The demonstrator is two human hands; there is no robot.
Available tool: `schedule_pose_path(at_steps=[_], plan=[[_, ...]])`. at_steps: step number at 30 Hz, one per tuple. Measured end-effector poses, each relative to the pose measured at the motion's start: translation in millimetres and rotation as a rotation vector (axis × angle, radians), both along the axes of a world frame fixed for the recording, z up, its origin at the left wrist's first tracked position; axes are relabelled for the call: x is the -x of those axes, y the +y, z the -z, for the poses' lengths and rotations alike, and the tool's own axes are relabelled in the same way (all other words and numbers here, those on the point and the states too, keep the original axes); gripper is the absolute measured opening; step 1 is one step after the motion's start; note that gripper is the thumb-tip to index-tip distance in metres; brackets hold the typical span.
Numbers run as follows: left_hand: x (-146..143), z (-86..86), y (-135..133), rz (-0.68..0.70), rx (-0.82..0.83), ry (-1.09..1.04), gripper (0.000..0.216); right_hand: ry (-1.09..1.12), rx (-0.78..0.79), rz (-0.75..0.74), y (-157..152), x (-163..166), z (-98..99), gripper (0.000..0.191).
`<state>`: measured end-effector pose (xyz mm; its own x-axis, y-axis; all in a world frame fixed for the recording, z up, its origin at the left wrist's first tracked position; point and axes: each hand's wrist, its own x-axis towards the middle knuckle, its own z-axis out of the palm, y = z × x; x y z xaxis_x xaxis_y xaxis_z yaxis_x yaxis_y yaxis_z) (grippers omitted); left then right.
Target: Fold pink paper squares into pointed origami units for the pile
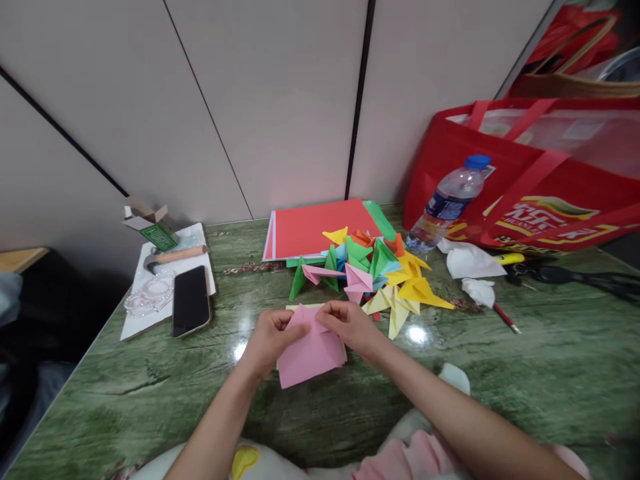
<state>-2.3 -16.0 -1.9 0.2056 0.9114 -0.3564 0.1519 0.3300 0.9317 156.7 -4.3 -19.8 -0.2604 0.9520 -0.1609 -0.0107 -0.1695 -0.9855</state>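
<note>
A pink sheet of origami paper (pixel 309 357) lies over a small stack of pale yellow paper (pixel 345 353) on the green table. My left hand (pixel 273 339) pinches the upper left of the pink sheet, thumb on top. At its upper right, the fingers of my right hand (pixel 347 325) are pressed together on a folded part near the top edge. Just beyond my hands sits a heap of folded paper pieces (pixel 359 257) in green, pink, yellow, orange and blue. Pale yellow folded pieces (pixel 394 305) lie nearest my right hand.
Red sheets (pixel 320 230) lie against the wall. On the left are a phone (pixel 191 301), a hammer (pixel 180 255), a bead string (pixel 150 293) and a small green box (pixel 159 233). A plastic bottle (pixel 447 203), red bag (pixel 540 173), tissue (pixel 470 259) and red pencil (pixel 506 317) are right.
</note>
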Motion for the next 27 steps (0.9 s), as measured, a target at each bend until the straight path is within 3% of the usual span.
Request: schedule_pose_path(at_steps=[27], plan=[[6.0,-2.3,3.9,-0.147,-0.016,0.023,0.027,0.024,0.097,0.073,3.0,-3.2,3.9,0.011]])
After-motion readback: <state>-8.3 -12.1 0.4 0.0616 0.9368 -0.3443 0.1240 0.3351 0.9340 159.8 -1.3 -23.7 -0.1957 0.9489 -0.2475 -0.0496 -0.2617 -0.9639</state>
